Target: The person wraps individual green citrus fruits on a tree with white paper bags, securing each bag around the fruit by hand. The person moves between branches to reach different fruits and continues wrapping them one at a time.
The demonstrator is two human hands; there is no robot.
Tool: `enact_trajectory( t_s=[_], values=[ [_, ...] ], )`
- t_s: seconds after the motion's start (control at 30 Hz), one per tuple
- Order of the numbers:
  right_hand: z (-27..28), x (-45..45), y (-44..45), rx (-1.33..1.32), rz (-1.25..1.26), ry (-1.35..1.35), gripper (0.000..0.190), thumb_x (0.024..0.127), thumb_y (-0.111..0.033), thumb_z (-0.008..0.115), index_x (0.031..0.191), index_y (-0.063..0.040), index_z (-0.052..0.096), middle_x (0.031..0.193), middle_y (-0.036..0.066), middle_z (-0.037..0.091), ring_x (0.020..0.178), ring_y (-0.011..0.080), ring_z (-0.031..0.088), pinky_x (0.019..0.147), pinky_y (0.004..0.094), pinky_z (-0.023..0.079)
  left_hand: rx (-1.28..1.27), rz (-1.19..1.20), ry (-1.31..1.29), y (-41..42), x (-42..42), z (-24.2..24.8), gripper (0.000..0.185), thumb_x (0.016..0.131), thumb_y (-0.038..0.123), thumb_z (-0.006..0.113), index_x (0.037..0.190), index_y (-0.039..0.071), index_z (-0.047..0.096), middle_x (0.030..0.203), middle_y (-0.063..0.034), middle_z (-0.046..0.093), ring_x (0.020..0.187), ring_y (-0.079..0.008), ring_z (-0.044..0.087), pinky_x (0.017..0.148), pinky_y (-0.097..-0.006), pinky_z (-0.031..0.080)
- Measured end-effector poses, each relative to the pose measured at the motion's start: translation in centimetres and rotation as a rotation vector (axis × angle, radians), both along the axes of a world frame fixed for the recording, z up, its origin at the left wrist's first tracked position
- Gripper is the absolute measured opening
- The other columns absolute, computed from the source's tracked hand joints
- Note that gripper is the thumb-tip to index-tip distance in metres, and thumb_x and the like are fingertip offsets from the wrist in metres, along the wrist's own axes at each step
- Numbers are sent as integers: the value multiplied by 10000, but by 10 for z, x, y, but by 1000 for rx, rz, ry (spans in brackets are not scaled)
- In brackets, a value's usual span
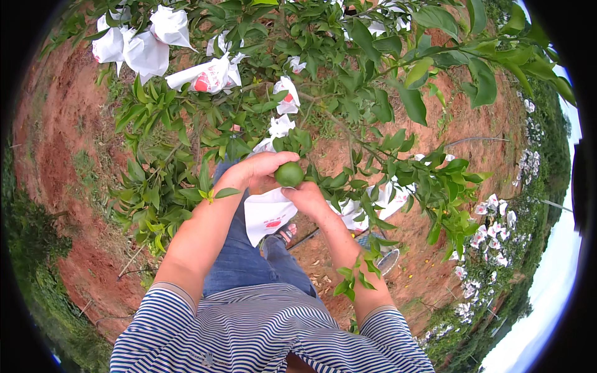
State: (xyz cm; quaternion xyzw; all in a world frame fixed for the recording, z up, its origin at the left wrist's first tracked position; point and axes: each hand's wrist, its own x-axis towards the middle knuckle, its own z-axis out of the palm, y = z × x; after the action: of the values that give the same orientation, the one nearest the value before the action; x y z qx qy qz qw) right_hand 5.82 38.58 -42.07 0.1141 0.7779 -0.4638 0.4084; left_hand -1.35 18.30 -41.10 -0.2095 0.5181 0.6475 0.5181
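A round green citrus fruit (289,174) sits between my two hands, below the leafy branches of a tree. My left hand (262,169) curls around its upper left side, one finger stretched along the top; some of its other fingers are hidden. Just under the fruit, my right hand (305,198) pinches the upper corner of a white paper bag (269,215) that bears red print. The bag hangs down flat-looking over my jeans, outside the fruit. Whether the right fingertips also touch the fruit is hard to tell.
Several fruits wrapped in white bags (147,51) hang upper left, with another bag (286,95) above my hands. Leafy branches (406,100) reach across the right. A sandalled foot (287,231) and a basket-like container (388,261) are on the red soil (70,154).
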Motion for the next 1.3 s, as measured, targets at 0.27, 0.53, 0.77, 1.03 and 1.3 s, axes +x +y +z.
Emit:
enact_trajectory(
  t_s=[0.27, 0.53, 0.77, 1.03, 1.3],
  values=[
    [7, -45, 13, -326, -398, -24, 226, 1060, -176, 686, 1061, 16, 806, 963, 21, 772, 852, 133, 685, 771, 328, 538, -212, -481, 286, -8, -15, 19, 923, 983, 798, 645, 1424, -8, 727, 1455, -157, 714, 1318, -298, 677, 1090, -423, 532],
    [-10, -40, 8, -189, -458, 4, 228, 1022, -206, 737, 1019, 12, 805, 911, 16, 752, 814, 127, 666, 733, 343, 518, -125, -720, 799, -35, -2, -11, 855, 865, 703, 841, 1408, 49, 739, 1297, -175, 771, 1211, -298, 726, 1033, -427, 564],
    [-29, -27, 21, -144, -658, 16, 272, 1027, -186, 718, 1134, 55, 782, 1018, 92, 790, 893, 194, 724, 827, 352, 558, -162, -472, 677, -20, 4, -52, 452, 911, 376, 912, 1157, 29, 757, 987, -72, 764, 932, -190, 704, 833, -391, 568],
    [-3, 4, 10, -223, -641, 152, 372, 1033, -328, 772, 1016, 44, 787, 878, 47, 745, 797, 133, 654, 744, 320, 529, -486, -55, 919, 27, 33, -66, 288, 995, 318, 780, 1080, 52, 711, 931, -145, 737, 870, -197, 724, 761, -399, 564],
    [-6, 17, 1, -29, -501, 315, 214, 950, -132, 812, 1082, 35, 788, 942, 84, 781, 823, 188, 712, 770, 359, 575, 35, 390, 318, -6, 70, -63, 399, 1065, 247, 780, 1378, 4, 733, 1165, -59, 794, 1010, -137, 742, 878, -320, 610]
  ],
)
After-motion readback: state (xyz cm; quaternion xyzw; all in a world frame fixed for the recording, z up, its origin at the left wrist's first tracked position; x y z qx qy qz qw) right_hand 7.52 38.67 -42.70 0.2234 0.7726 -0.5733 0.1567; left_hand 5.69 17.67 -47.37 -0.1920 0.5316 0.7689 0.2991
